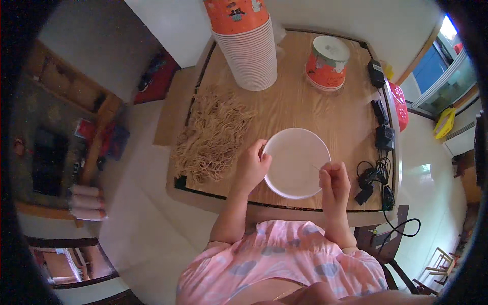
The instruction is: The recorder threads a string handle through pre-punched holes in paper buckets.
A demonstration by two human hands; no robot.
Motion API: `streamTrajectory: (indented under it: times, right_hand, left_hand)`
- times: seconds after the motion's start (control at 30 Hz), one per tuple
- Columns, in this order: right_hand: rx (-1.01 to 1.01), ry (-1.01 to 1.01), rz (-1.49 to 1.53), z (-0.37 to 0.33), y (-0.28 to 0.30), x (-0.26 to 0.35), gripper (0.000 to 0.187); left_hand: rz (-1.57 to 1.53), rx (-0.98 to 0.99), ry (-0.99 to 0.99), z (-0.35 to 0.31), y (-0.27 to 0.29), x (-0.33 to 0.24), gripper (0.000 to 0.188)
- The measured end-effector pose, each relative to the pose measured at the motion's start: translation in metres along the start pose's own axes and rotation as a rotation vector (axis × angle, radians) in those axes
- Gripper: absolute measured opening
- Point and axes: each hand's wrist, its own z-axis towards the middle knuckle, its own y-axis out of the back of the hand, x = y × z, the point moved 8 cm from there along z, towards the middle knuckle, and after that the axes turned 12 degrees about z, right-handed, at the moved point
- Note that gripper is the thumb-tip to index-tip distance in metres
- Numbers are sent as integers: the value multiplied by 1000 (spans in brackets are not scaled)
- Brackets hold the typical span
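Right of centre, the left hand (254,165) grips the white paper tub (295,165) by its rim, seemingly steadying it over the desk (287,101); the right hand (335,183) pinches what looks like a thin strand (316,167). Brown fibres (211,137) lie within reach, left of centre.

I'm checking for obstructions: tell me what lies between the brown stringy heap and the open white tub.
In the head view: the left hand, gripping the tub, plus some wooden tabletop beside the brown stringy heap.
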Motion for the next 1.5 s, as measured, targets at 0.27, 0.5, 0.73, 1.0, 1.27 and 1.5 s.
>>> streamTrajectory:
  times: [0.27,0.5,0.73,1.0,1.27,1.5]
  right_hand:
    - [162,-48,28,-2,-26,0,4]
    - [298,-191,144,-11,-46,-9,5]
    - [295,-140,43,-10,-50,-8,12]
    - [277,32,-153,-8,-55,6,16]
    - [380,159,-243,-2,-69,20,11]
    - [558,236,-366,10,-85,36,11]
  left_hand:
    - [-334,33,-202,-37,37,-72,26]
    - [-603,84,-217,-47,27,-73,22]
    - [-552,33,-228,-47,32,-73,8]
    - [-297,-73,-265,-51,38,-72,8]
    - [-188,-146,-368,-51,44,-77,9]
    - [-220,-151,-355,-51,44,-65,7]
